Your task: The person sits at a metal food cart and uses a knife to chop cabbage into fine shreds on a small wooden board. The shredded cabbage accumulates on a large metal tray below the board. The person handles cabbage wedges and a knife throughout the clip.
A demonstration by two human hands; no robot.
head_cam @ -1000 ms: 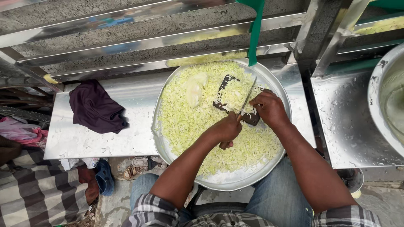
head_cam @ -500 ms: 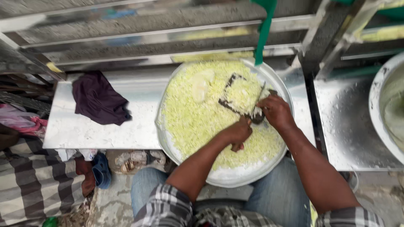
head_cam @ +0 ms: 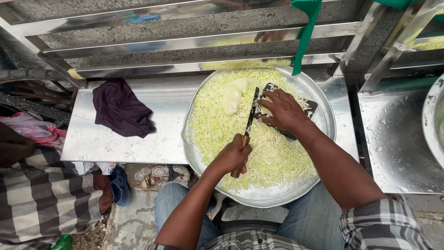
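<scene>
Gripping a knife (head_cam: 249,121) by its wooden handle: left hand (head_cam: 235,156), fingers curled tight around it, over the near part of the round metal tray (head_cam: 323,99). Blade pointing away from the body, laid across the shredded cabbage (head_cam: 273,157). Right hand (head_cam: 283,110) flat, fingers spread and pressing down on a dark cutting board (head_cam: 309,107) toward the far right of the tray; board mostly hidden under the hand and shreds. Pale uncut cabbage piece (head_cam: 232,96) just left of the blade tip, lying on the shreds. Shreds covering nearly the whole tray floor, bare metal only along the near rim.

Tray resting on a steel counter (head_cam: 138,143), overhanging its near edge. Dark purple cloth (head_cam: 121,109) crumpled well to the left of the tray. Green strip (head_cam: 304,32) hanging above the tray's far rim. Second steel bowl (head_cam: 432,122) partly in frame, far right of the tray. Below the counter, left of the tray: sandals (head_cam: 162,175) on the ground and a checked fabric (head_cam: 41,194).
</scene>
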